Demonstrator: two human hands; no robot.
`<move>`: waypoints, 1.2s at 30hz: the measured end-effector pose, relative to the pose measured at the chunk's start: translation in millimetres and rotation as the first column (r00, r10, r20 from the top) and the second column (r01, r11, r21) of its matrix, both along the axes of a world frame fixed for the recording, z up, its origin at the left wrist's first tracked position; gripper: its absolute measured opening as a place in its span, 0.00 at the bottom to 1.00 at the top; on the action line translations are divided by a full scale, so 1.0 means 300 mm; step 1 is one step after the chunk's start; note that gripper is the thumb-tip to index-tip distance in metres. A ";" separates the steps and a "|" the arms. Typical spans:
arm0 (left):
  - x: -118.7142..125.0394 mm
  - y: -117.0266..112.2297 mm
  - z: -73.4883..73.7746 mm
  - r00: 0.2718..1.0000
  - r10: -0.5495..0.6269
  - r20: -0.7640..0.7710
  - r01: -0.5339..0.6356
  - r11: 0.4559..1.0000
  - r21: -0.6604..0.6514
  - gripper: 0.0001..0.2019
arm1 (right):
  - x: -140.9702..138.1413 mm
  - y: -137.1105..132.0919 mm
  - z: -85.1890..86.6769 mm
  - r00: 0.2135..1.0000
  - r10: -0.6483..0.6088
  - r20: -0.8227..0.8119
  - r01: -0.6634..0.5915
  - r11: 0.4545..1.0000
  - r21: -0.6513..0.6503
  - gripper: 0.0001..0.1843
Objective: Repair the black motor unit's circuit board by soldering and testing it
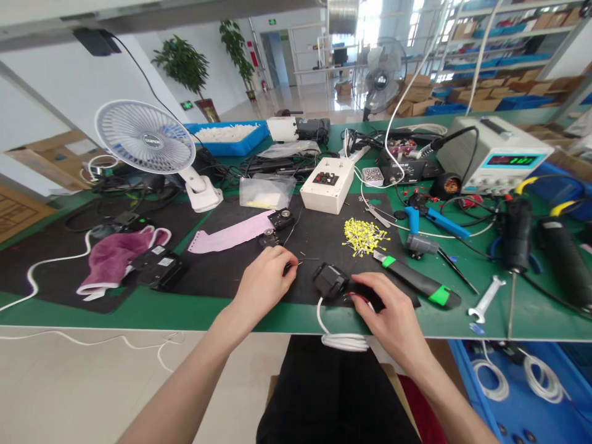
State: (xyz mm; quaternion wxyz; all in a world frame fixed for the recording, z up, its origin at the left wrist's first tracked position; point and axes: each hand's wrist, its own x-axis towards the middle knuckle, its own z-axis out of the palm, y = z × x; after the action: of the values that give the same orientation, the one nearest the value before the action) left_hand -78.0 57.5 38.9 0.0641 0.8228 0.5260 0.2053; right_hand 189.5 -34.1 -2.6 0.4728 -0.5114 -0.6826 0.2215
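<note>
My left hand (266, 274) is closed in a pinch over the dark mat (222, 271); a thin, light tip shows at its fingertips, too small to name. To its right sits a black box-shaped device (330, 280) with a white cable (345, 342), which hangs coiled over the table edge. My right hand (391, 302) is beside the device, thumb and fingers bent around thin wire ends with a bit of red and white. Beyond it lies a pile of yellow-collared crimp terminals (363, 237). A pink strip (234, 233) and two black round-faced parts (275, 227) lie beyond my left hand.
A black-green utility knife (416, 280), a wrench (486, 299) and an electric screwdriver (515, 234) lie to the right. Behind are a white switch box (327, 185) and a power supply (497, 154). A small fan (148, 139) and a purple cloth (118, 259) are left.
</note>
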 end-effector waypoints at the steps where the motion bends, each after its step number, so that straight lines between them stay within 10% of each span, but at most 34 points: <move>1: 0.002 -0.007 -0.005 1.000 -0.001 0.001 0.001 1.000 0.008 0.07 | -0.002 -0.002 0.000 1.000 0.002 0.010 -0.002 1.000 0.001 0.14; 18: 0.151 -0.346 -0.014 0.889 0.202 0.411 -0.138 0.974 -0.178 0.24 | -0.022 -0.067 -0.007 0.996 -0.034 -0.079 0.034 0.999 -0.008 0.09; 22: 0.133 -0.422 0.053 0.696 0.212 0.686 0.106 0.915 -0.390 0.27 | -0.047 -0.170 0.014 0.976 0.023 -0.218 -0.054 0.989 -0.135 0.16; 26: 0.126 -0.490 0.106 0.643 0.115 0.757 0.302 0.870 -0.389 0.28 | -0.074 -0.258 0.038 0.897 0.135 -0.420 -0.283 0.906 -0.314 0.44; 36: 0.047 -0.581 0.122 0.710 -0.007 0.704 0.343 0.877 -0.337 0.30 | -0.086 -0.370 0.094 0.875 0.106 -0.472 -0.314 0.866 -0.389 0.33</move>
State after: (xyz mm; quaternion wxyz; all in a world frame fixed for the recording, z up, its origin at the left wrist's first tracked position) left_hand -64.1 -116.8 75.4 0.4589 0.6985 0.4142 0.3605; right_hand 163.8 -145.1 25.7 0.4526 -0.4652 -0.5412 0.5347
